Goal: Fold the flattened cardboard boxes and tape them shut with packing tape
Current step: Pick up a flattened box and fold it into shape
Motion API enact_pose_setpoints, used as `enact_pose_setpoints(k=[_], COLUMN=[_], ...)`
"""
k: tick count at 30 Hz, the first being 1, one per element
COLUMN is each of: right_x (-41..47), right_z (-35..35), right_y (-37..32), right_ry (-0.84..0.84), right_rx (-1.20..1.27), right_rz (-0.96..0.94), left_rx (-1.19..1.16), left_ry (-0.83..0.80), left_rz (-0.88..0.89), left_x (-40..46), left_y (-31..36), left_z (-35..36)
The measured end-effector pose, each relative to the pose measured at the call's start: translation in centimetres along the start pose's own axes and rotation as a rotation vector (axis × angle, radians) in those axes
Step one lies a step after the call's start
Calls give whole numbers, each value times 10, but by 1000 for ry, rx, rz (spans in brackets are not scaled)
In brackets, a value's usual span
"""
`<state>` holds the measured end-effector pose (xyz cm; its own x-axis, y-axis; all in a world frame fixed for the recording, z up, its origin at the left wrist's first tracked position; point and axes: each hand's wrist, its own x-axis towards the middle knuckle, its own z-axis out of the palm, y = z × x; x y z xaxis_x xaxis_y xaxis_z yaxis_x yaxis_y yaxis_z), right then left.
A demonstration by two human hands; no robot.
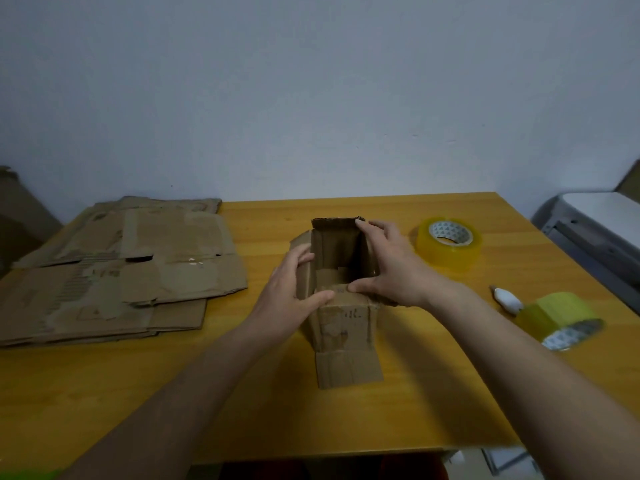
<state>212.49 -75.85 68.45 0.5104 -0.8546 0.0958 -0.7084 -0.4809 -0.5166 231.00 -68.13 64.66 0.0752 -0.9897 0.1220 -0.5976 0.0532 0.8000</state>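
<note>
While both hands grip, left hand (289, 292), right hand (388, 268), box (343, 323) between fingers

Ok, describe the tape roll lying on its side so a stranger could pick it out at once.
Start at the yellow wooden table and go to its right edge, near the person's right forearm. The tape roll lies there tipped on its side beside a small white object. The other roll, farther back, lies flat with its hole facing up.

Flattened boxes (117, 268) left, open box (341, 306) centre, tape rolls (448, 242) right
</note>
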Motion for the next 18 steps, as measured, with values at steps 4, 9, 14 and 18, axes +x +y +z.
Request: enact_pose_setpoints(k=[4,9,14,18], right_x=[13,25,11,5], right_z=[-3,-12,-11,-2], right_y=[-3,-15,-18,-11], right_ry=[-12,-88,-188,-205], right_rx=[-54,-205,-440,-570], right_rz=[8,-34,-46,-46], left_rx=[21,65,82,113], left_ry=[-10,-14,-18,-17], left_rz=[0,-6,-6,11], left_x=[0,0,-1,-1], left_y=[3,6,6,4], left_z=[-2,0,0,2])
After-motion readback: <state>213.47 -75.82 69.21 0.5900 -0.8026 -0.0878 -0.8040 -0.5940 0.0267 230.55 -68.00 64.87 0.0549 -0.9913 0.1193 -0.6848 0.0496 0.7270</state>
